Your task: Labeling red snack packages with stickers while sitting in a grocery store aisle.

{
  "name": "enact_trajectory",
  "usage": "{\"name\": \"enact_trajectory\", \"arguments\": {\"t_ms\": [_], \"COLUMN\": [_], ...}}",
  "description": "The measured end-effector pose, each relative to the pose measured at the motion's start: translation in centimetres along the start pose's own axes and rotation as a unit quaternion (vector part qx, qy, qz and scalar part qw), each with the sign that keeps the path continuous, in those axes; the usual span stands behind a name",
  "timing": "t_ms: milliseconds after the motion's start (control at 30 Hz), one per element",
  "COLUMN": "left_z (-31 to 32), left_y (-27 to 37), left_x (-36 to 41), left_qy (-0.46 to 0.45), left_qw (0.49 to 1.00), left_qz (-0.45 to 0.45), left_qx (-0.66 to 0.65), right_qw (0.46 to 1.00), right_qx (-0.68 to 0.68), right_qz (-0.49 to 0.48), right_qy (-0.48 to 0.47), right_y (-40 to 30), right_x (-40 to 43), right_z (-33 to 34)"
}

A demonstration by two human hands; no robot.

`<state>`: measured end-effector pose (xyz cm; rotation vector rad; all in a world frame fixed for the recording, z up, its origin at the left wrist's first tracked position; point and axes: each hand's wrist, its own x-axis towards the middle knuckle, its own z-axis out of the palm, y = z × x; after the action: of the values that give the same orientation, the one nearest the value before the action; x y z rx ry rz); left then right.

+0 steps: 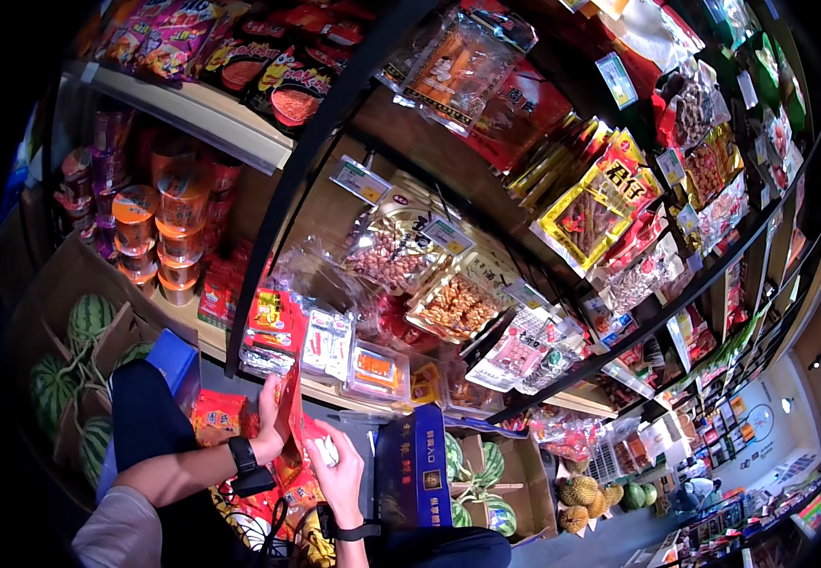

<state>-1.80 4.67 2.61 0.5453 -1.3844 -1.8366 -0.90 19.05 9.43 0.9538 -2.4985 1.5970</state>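
Note:
A thin red plastic packet (292, 408), seen nearly edge-on, stands upright between my two hands. My left hand (267, 419) grips it on one side, and my right hand (338, 461) has hold of the other. Something small and white (327, 451) shows at my right fingers; I cannot tell whether it is part of the packet. Below my hands, red snack packets (219, 417) and yellow ones lie in a pile between my legs. Just beyond are a white packet (327, 343) and a clear plastic box with an orange label (376, 369) on the low shelf.
Open cartons of watermelons stand on both sides: melons (91, 316) at left, a blue-flapped carton (428, 472) at right. Durians (577, 493) lie past it. A dark shelf post (275, 192) rises ahead, beside stacked noodle tubs (182, 234) and hanging nut bags (460, 302).

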Motion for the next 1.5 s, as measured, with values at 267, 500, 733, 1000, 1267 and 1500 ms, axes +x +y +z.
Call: {"name": "enact_trajectory", "arguments": {"t_ms": [267, 500, 733, 1000, 1267, 1500], "left_z": [-0.2, -1.0, 5.1, 16.8, 21.3, 21.0], "left_y": [1.0, 1.3, 17.1, 38.5, 47.5, 49.6], "left_x": [2.9, 3.0, 4.9, 19.0, 26.5, 23.5], "left_qy": [0.046, -0.043, -0.211, -0.248, -0.284, -0.313], "left_qw": [0.988, 0.995, 0.954, 0.938, 0.907, 0.881], "left_qz": [0.116, 0.086, 0.198, 0.241, 0.31, 0.355], "left_qx": [0.095, 0.001, -0.079, -0.015, 0.038, 0.019], "right_qw": [0.992, 0.99, 0.979, 0.968, 0.956, 0.922], "right_qx": [-0.121, -0.023, 0.075, 0.17, 0.231, 0.257], "right_qz": [-0.044, -0.055, -0.122, -0.18, -0.175, -0.285], "right_qy": [-0.016, 0.127, 0.147, 0.041, 0.049, 0.045], "right_y": [-4.1, 0.4, -7.6, -21.5, -26.9, -28.7], "right_x": [-1.2, 0.2, 10.7, 31.3, 43.0, 41.6], "right_z": [1.2, -0.2, -12.6, -24.2, -27.2, -29.6]}}
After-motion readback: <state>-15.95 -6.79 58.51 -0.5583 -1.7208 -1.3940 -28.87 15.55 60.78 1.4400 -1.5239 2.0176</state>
